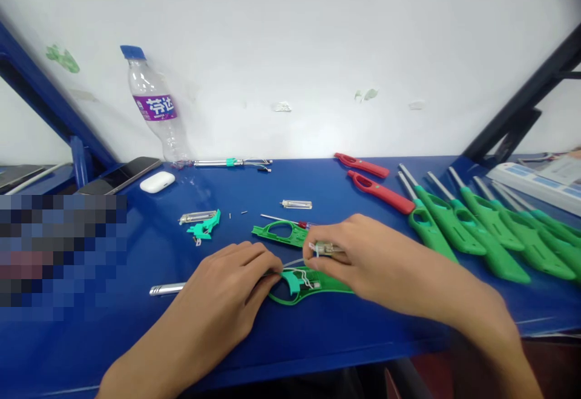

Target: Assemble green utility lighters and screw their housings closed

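A green lighter shell half (290, 302) lies on the blue table with a teal trigger (293, 282) and white wires inside it. My left hand (240, 284) is closed over its front end, fingertips pressed together by the trigger; a silver metal tube (167, 289) sticks out on the far side of that hand. Between the thumb and fingers of my right hand (349, 253) is a clear gas reservoir (324, 248), held just above the shell. A thin tube runs from near it towards my left fingers. Just behind lies the other green shell half (281, 233), partly covered by my right hand.
Several finished-looking green lighters (490, 223) and two red shell pieces (381, 191) lie on the right. Another reservoir (296, 204), a small screwdriver (284, 220) and a teal trigger assembly (206, 226) lie behind my hands. A bottle (157, 108), phone (122, 175) and white case (157, 181) are at left.
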A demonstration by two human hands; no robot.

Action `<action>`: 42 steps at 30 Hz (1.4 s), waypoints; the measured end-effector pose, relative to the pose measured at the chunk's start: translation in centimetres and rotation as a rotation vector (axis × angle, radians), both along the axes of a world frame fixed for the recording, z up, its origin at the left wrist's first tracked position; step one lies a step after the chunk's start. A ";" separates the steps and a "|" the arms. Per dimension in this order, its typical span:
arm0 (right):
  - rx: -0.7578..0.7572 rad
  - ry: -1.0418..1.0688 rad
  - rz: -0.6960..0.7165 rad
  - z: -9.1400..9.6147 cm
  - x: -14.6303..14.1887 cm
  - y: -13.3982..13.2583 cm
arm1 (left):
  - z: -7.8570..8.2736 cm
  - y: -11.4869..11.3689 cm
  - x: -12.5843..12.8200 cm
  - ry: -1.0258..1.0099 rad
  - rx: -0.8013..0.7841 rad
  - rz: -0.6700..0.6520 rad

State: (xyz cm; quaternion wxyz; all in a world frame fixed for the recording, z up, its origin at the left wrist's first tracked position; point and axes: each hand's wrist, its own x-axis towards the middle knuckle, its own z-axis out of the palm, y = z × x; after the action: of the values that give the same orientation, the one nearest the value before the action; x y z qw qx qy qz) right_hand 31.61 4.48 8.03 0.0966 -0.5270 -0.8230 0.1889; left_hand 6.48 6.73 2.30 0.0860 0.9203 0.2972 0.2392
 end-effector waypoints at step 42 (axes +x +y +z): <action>0.393 0.225 -0.048 -3.3 1.0 -2.8 | 0.1 -1.1 1.9 -0.184 0.074 0.029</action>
State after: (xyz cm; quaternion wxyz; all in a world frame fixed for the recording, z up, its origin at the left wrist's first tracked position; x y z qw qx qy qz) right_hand 32.61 1.71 4.70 0.2930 -0.4932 -0.8151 0.0801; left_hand 8.34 5.60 2.37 0.0752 0.8927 0.2924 0.3346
